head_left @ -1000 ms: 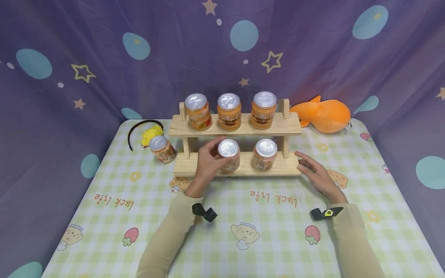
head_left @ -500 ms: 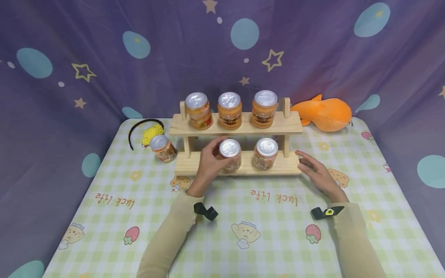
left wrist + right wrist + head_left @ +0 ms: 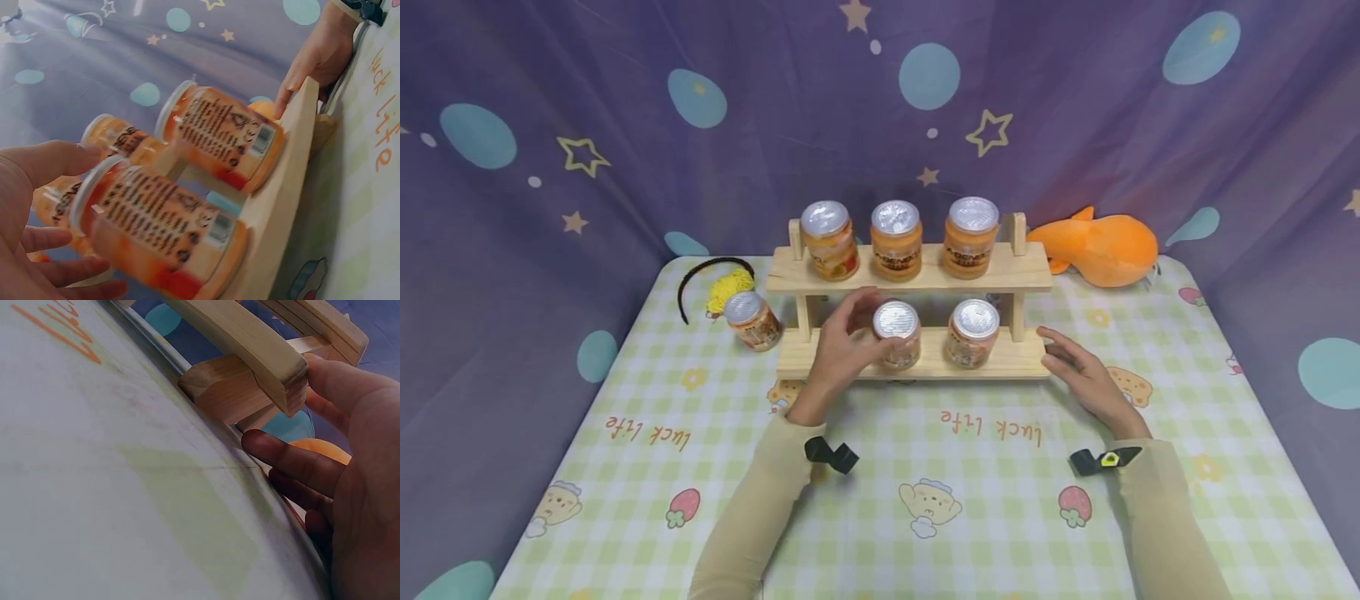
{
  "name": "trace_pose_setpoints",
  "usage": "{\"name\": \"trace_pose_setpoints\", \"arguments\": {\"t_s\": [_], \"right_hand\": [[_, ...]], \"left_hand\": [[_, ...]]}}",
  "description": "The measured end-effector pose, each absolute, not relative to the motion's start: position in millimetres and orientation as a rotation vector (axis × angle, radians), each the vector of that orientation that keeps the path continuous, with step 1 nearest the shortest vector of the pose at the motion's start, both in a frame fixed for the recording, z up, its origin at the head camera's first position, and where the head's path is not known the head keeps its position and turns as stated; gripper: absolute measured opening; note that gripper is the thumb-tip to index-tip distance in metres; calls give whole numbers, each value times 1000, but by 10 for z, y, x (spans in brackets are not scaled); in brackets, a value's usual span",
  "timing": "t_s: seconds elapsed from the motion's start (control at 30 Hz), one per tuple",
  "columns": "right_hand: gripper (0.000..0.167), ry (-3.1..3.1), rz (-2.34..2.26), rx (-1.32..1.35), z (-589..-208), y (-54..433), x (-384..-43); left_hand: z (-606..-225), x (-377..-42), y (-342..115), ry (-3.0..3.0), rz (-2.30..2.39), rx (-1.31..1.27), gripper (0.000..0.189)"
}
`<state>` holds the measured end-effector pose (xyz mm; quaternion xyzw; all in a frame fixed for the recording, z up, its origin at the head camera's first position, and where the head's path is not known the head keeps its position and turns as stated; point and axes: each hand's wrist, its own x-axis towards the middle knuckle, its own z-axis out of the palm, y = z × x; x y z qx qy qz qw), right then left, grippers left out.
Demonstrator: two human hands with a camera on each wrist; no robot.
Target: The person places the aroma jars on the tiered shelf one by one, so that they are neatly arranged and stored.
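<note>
My left hand (image 3: 844, 343) stands beside the left jar (image 3: 897, 335) on the lower shelf of a wooden two-tier rack (image 3: 868, 367). Its thumb and fingers are spread loosely; in the left wrist view the thumb's tip lies by the foil lid of that jar (image 3: 162, 231), with the fingers apart on the other side. A second jar (image 3: 972, 333) stands to the right on the same shelf. At the rack's right end is my right hand (image 3: 1086, 379), fingers relaxed. In the right wrist view its thumb touches the end of the shelf board (image 3: 275, 369).
Three more jars (image 3: 896, 240) stand on the upper shelf. Left of the rack, another jar (image 3: 752, 321) stands near a yellow yarn-like bundle (image 3: 728, 288) and a black curved band (image 3: 688, 279). An orange plush toy (image 3: 1101, 250) lies behind right, before the curtain (image 3: 820, 108).
My left hand has loosened from the left jar on the lower shelf and drawn slightly left, its fingers spreading. That jar stays put. My right hand stays at the rack's end.
</note>
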<state>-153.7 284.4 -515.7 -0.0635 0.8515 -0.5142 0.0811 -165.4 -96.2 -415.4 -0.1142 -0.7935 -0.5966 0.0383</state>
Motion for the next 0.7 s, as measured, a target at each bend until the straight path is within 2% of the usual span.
{"name": "trace_pose_setpoints", "arguments": {"t_s": [0.7], "right_hand": [[54,2558,-1532,-193,-5199,2851,-1539]], "left_hand": [[-3836,-1561,-1664,-2178,-1866,-113,70]]}}
